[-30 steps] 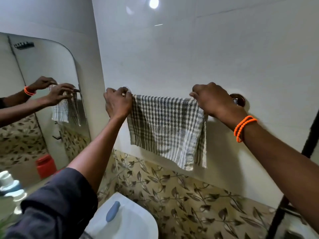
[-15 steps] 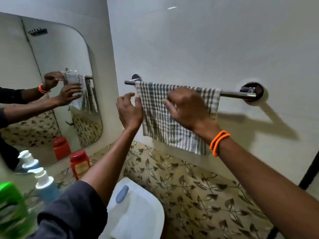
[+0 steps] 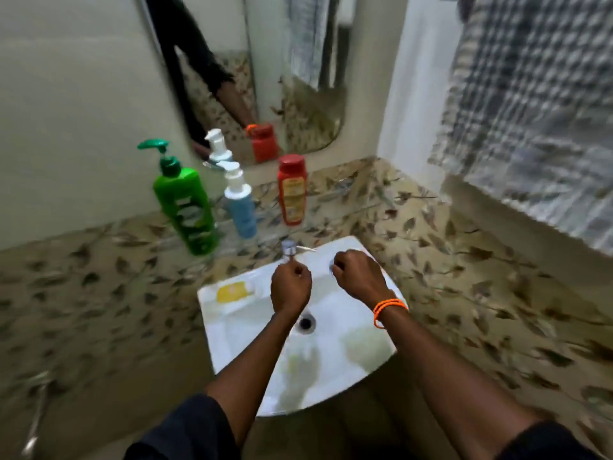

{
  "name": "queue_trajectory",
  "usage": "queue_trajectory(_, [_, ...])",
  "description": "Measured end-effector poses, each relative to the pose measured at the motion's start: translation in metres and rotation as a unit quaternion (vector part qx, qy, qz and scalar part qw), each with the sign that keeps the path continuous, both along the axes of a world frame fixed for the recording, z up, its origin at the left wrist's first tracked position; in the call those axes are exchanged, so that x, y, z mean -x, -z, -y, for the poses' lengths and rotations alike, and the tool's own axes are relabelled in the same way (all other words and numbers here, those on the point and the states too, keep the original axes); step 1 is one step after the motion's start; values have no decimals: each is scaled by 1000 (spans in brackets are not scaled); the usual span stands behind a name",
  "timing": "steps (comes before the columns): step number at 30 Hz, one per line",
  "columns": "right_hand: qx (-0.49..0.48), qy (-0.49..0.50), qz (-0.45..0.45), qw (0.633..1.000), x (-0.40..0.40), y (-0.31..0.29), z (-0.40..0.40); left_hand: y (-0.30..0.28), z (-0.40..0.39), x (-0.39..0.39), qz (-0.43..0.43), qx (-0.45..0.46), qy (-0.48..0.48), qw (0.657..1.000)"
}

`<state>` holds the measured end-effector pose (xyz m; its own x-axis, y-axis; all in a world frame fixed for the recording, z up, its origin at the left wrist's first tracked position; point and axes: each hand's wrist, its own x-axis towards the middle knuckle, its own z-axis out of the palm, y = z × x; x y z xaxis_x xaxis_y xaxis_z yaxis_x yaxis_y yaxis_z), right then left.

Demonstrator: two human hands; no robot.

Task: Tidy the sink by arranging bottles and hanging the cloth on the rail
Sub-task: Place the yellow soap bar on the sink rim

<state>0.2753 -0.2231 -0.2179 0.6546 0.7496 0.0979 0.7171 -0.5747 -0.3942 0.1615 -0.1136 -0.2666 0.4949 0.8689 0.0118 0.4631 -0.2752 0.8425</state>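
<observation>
The checked cloth (image 3: 534,104) hangs at the upper right, blurred and close to the camera; the rail itself is out of view. Three bottles stand in a row on the ledge behind the white sink (image 3: 345,360): a green pump bottle (image 3: 187,207), a blue pump bottle (image 3: 240,207) and a red bottle (image 3: 292,190). Both hands hover over the sink's back rim, fingers curled shut and holding nothing. My left hand (image 3: 290,287) is just in front of the tap (image 3: 289,249). My right hand (image 3: 360,277), with orange wrist bands, is beside it to the right.
A yellow soap bar (image 3: 232,291) lies on the sink's left corner. The drain (image 3: 306,323) sits mid-basin. A mirror (image 3: 292,71) on the back wall reflects the bottles and an arm. Leaf-patterned tiles (image 3: 447,270) surround the sink.
Both hands have left the cloth on the rail and dropped down over the sink. The view has swung down from the rail to the sink and bottles.
</observation>
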Motion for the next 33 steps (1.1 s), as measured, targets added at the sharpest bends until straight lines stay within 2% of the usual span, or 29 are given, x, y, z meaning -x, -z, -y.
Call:
queue_trajectory(4, [9,-100,-41,994,39,71,-65,60,-52,58,-105,-10,-58,993])
queue_trajectory(7, [2,-166,-63,984,65,114,-111,87,-98,87,-225,-91,-66,968])
queue_trajectory(11, [-3,-222,-30,975,82,154,-167,111,-154,104,-375,-136,46,916])
queue_trajectory(13, [-5,-225,-16,974,85,165,-190,118,-178,108,-408,-128,106,898])
queue_trajectory(14, [-5,-227,-4,974,85,171,-199,118,-187,108,-404,-120,135,897])
queue_trajectory(16, [-4,-224,30,974,83,180,-213,117,-200,108,-349,-94,167,917])
queue_trajectory(19, [-9,-215,72,974,85,189,-225,120,-208,111,-260,-73,161,949])
queue_trajectory(21, [-28,-210,69,975,84,186,-230,129,-208,116,-197,-85,155,964])
queue_trajectory(23, [-61,-186,-3,981,79,185,-234,135,-205,117,-105,-104,105,984])
queue_trajectory(24, [-84,-161,-78,980,76,187,-234,133,-202,115,-60,-112,64,990])
queue_trajectory(26, [-130,-99,-226,960,75,187,-229,127,-194,106,8,-124,12,992])
queue_trajectory(28, [-148,-63,-330,930,77,187,-220,124,-187,97,24,-140,27,990])
queue_trajectory(30, [-156,-55,-381,910,78,189,-213,126,-182,92,15,-169,42,985])
queue_trajectory(33, [-153,-60,-370,914,72,192,-212,130,-179,91,17,-192,38,980])
